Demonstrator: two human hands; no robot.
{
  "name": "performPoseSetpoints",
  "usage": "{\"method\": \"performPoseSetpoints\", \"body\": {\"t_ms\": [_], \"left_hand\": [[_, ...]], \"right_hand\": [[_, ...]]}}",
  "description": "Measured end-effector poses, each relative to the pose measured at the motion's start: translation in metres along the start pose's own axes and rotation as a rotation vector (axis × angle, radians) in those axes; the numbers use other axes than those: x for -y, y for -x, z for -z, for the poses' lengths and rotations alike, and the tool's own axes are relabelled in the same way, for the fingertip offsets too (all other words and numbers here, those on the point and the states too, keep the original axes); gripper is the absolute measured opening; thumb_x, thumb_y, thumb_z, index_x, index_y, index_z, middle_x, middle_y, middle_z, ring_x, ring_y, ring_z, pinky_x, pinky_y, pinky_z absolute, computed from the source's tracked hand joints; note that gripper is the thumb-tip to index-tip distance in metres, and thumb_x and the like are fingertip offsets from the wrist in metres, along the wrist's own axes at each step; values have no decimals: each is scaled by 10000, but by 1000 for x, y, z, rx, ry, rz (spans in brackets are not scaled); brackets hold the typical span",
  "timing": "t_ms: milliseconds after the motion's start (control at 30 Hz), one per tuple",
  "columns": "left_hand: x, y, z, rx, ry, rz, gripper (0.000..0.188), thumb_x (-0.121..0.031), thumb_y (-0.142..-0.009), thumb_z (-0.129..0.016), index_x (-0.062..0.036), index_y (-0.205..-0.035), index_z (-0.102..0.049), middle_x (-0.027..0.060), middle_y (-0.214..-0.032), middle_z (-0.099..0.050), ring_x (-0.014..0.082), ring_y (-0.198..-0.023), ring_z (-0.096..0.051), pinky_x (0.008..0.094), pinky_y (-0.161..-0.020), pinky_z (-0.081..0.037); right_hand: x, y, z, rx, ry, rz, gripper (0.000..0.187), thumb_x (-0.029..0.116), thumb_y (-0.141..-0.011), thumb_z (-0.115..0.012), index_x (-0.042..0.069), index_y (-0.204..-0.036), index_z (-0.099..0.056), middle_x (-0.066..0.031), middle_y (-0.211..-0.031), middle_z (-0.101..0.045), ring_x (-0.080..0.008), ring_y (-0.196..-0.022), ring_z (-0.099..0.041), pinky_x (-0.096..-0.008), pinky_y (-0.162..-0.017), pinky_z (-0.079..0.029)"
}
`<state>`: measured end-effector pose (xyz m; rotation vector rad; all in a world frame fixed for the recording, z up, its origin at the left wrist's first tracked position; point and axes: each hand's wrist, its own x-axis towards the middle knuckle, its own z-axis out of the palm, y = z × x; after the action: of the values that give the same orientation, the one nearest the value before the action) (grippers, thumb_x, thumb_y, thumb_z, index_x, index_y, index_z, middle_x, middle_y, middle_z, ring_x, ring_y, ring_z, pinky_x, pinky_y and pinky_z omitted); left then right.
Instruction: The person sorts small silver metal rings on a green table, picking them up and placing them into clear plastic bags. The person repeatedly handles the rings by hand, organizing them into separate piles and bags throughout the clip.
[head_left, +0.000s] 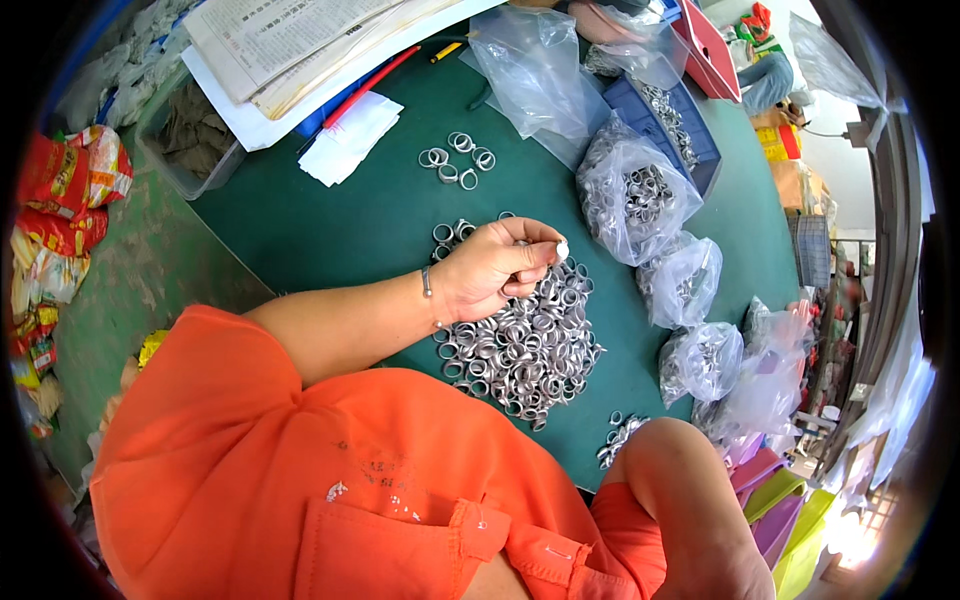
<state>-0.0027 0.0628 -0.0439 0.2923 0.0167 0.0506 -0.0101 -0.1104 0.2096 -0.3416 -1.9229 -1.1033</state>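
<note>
My left hand (492, 272) reaches in over a large pile of silver metal rings (520, 355) on the green table. Its thumb and index finger are pinched on a small metal ring (562, 251), whose bright side shows as a white glare at the fingertips. The other fingers curl in above the pile. At the lower right my bent right arm (675, 475) shows, but the right hand does not. Past my left hand lies a small cluster of loose rings (460, 161). A smaller heap of rings (619, 436) sits beside my right arm.
Clear plastic bags of rings (640, 195) line the right side, next to a blue bin (707, 150) of metal parts. A red pen (372, 86), white paper (350, 138) and stacked printed sheets (285, 45) lie at the far left, beside a clear plastic tub (215, 175).
</note>
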Motion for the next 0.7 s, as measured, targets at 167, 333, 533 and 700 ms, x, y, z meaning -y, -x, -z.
{"method": "performPoseSetpoints", "body": {"t_ms": [167,333,533,700], "left_hand": [[4,1,0,21,-65,-8,110,-65,-884,-565,-80,-964,-639,-29,-779,-548,32,-570,-401,159,-459,-307],[14,14,-14,-18,-148,75,94,-74,-880,-579,-61,-971,-596,-8,-728,-542,33,-518,-379,173,-437,-279],[25,22,-42,-84,-451,273,150,-24,-851,-590,-37,-1000,-581,-6,-723,-522,37,-537,-412,176,-448,-320],[20,20,-31,-86,-99,406,186,-133,-920,-497,-17,-1051,-559,65,-880,-559,70,-598,-433,185,-463,-339]], "right_hand": [[21,20,14,185,-114,-287,168,142,-812,-547,41,-920,-629,-111,-1017,-657,-152,-1022,-583,-326,-929,-425],[47,118,-23,536,408,-1404,316,25,-706,-689,-11,-1003,-586,-126,-998,-565,-244,-888,-545,-304,-689,-457],[87,156,-13,448,453,-1518,243,-95,-707,-640,-22,-936,-606,-118,-810,-607,-189,-665,-600,-271,-572,-505],[75,158,41,475,751,-1279,231,-84,-636,-649,4,-846,-613,-103,-766,-610,-234,-665,-598,-311,-607,-495]]}}
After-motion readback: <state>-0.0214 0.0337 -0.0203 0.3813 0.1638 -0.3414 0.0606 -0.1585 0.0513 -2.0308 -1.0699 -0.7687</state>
